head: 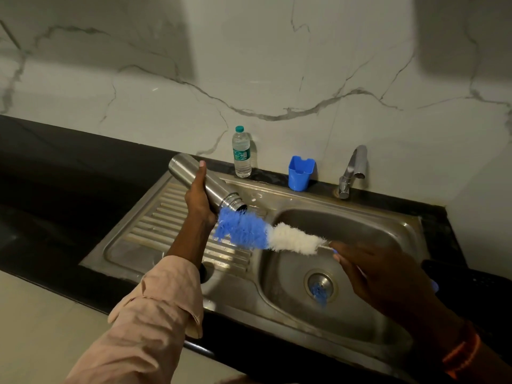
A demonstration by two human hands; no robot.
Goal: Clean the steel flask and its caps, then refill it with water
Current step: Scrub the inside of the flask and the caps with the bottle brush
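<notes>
A person is tilting a steel flask over the draining board of a steel sink, the left hand wrapped around its body, mouth pointing down toward the basin. The right hand is gripping the handle of a bottle brush, whose blue tip is meeting the flask's mouth. The brush probably needs lining up with the neck, then pushing in and twisting. Visible are one flask, one brush, one plastic water bottle, one blue cup and one tap; no caps are identifiable.
</notes>
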